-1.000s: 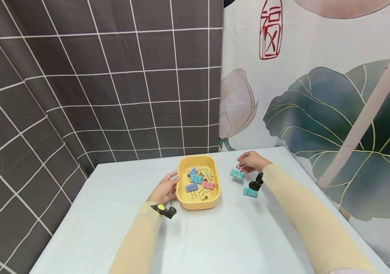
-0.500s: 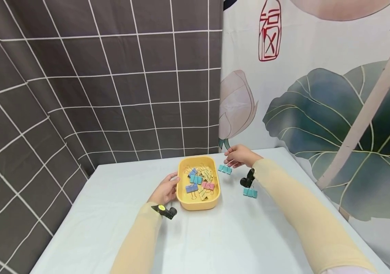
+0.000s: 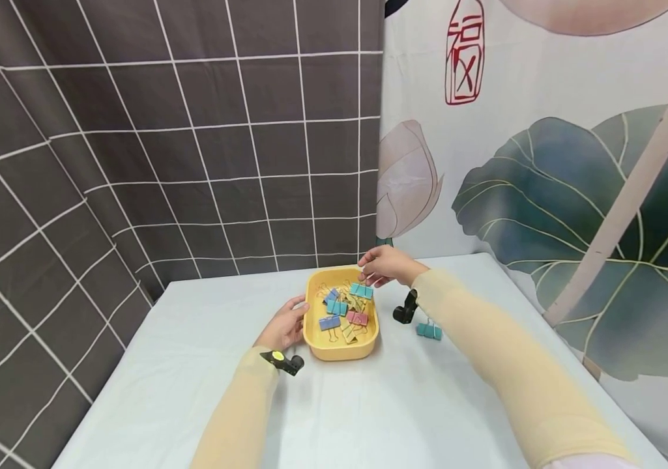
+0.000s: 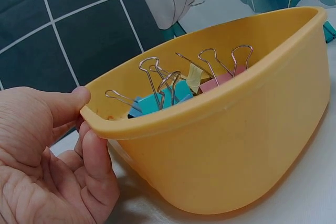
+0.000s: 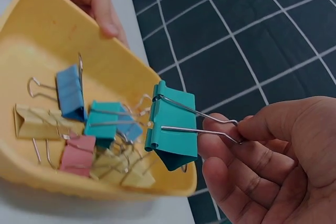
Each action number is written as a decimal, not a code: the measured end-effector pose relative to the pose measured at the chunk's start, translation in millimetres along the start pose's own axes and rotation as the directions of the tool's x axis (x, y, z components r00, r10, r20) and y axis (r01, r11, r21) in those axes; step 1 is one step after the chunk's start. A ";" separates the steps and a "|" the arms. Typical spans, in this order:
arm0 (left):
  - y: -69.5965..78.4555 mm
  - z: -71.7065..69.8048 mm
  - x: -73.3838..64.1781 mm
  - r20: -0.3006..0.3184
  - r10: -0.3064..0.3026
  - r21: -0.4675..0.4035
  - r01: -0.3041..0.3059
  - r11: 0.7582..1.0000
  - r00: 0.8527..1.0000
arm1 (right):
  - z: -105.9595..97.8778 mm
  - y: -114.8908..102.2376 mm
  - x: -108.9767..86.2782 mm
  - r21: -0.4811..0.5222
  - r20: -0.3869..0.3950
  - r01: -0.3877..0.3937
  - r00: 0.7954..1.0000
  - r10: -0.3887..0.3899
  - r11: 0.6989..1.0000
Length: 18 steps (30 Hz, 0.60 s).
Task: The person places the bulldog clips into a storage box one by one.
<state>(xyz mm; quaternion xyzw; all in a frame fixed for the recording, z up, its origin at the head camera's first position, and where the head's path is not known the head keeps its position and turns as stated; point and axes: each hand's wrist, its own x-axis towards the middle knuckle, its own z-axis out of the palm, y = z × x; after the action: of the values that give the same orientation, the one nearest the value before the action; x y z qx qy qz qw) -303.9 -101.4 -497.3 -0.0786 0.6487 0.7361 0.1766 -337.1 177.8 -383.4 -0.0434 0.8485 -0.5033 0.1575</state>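
Note:
A yellow plastic bin stands on the table with several binder clips in it: blue, teal, pink and yellow. My left hand grips the bin's left rim, thumb on top and fingers underneath. With thumb and fingertips, my right hand pinches the wire handle of a teal binder clip. That clip hangs over the bin's far right part, above the other clips, as the left wrist view also shows. Inside lie a pink binder clip, a blue binder clip and another teal binder clip.
One more teal binder clip lies on the white table, right of the bin and below my right forearm. Behind the table hang a dark gridded cloth and a cloth printed with lotus leaves.
My right hand has moved left with the teal binder clip, from beside the bin to over it. The left hand and the bin have stayed in place.

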 end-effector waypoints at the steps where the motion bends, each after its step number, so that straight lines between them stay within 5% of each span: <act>1: 0.1 -0.2 0.1 -0.001 0.000 -0.001 0.000 1.000 1.000 | 2.6 -1.9 1.1 0.007 0.005 0.001 1.000 -0.001 1.000; 18: 1.5 -1.0 -0.7 0.000 0.000 -0.008 0.000 1.000 1.000 | 40.8 -9.6 20.5 0.049 0.034 0.045 0.998 -0.046 0.998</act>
<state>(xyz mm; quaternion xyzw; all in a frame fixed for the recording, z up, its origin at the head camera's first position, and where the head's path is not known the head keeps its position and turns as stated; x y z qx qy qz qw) -304.0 -102.6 -495.8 -0.0794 0.6458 0.7387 0.1761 -344.7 134.1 -397.8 -0.0676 0.8321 -0.5262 0.1618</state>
